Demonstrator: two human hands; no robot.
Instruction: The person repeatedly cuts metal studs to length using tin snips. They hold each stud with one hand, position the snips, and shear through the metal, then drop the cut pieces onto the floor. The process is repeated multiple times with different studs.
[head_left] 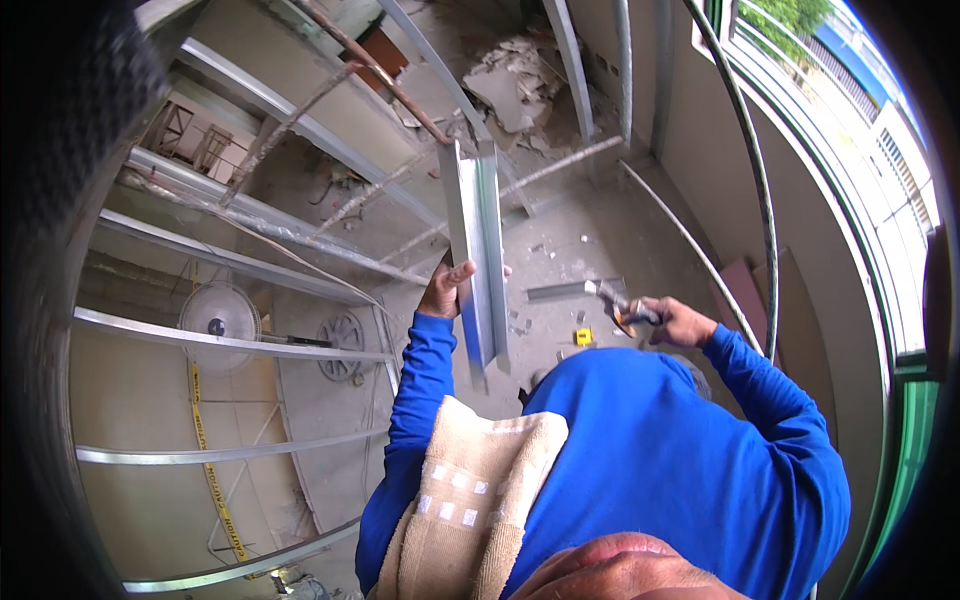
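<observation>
My left hand is closed round a long U-shaped metal stud. The stud stands nearly lengthwise in front of me, its open channel showing and the thumb across its edge. Out to the right, my right hand grips a hand tool with a metal front end and a dark handle; its exact kind is hard to make out. Below the tool's tip, a short metal channel piece lies on the floor. A yellow tape measure rests on the floor near it.
Metal framing crosses the left and far side. A fan stands at the left, near yellow caution tape. Broken board rubble is piled at the back. A dark cable hangs before the window at right. A towel drapes over my shoulder.
</observation>
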